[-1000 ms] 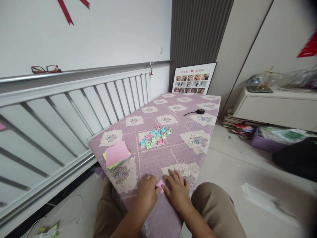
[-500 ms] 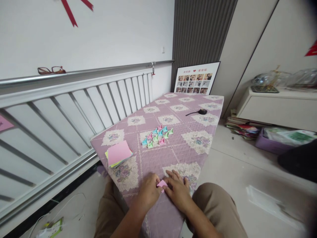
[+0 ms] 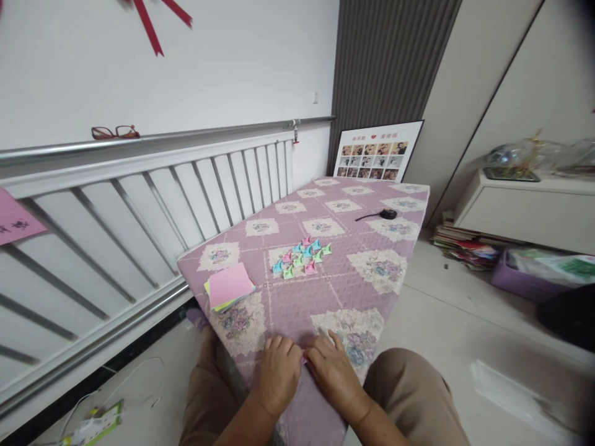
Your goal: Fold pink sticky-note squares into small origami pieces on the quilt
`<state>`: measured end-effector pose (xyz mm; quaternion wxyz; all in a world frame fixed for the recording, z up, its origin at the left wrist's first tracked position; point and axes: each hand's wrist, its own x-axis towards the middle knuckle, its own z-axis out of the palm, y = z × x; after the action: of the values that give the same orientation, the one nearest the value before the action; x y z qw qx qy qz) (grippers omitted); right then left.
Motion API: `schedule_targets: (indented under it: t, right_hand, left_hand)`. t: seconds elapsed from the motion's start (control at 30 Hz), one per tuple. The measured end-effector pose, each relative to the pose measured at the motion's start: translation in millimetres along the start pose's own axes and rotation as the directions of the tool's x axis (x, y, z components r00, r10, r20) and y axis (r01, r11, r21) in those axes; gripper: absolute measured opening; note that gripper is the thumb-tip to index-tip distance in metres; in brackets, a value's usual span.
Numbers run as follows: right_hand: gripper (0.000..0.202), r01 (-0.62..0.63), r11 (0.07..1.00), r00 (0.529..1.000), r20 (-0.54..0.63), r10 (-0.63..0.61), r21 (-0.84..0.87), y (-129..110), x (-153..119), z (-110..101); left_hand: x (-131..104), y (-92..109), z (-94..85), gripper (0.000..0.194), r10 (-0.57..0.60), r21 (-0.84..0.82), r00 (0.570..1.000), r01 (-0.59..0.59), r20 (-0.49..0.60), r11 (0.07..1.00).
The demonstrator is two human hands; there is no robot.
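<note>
Between my two hands, at the near end of the table, a small piece of folded pink paper (image 3: pixel 304 357) shows only as a sliver; the fingers cover the rest. My left hand (image 3: pixel 281 370) is closed, pinching its left side. From the right, my right hand (image 3: pixel 331 370) grips it with thumb and fingers, the knuckles close to the left hand. Farther up the cloth stand several small folded paper figures (image 3: pixel 307 251) in pink, blue and green, grouped in slanting rows. To their left lies a stack of coloured paper sheets (image 3: pixel 230 286), pink on top.
A purple floral tablecloth (image 3: pixel 297 313) covers the table, with a black tape-like object (image 3: pixel 387 214) near its far right. White railings (image 3: pixel 204 192) run along the left, with eyeglasses (image 3: pixel 115 132) on the pipe above. A framed photo board (image 3: pixel 377 152) leans behind the table.
The pink paper, plainly visible before, is now mostly covered by my fingers. Both hands have rolled over it and drawn closer together. The whole view has shifted slightly.
</note>
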<state>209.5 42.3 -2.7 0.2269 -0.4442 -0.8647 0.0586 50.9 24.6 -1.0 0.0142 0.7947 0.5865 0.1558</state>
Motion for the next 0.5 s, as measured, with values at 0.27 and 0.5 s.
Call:
schedule_targets:
  t: [0.27,0.5]
  right_hand:
    - [0.016,-0.001,1.0,0.999,0.052,0.003,-0.026,-3,-9,1]
    - [0.01,-0.068,0.993,0.993,0.103,0.058,0.095,1,-15,2]
  left_hand:
    - [-13,3,9.8,0.019,-0.006,0.013,0.998,0.006,0.063,1.0]
    - [-19,0,5.9,0.018,-0.025,-0.075,0.99,0.035,0.138,0.997]
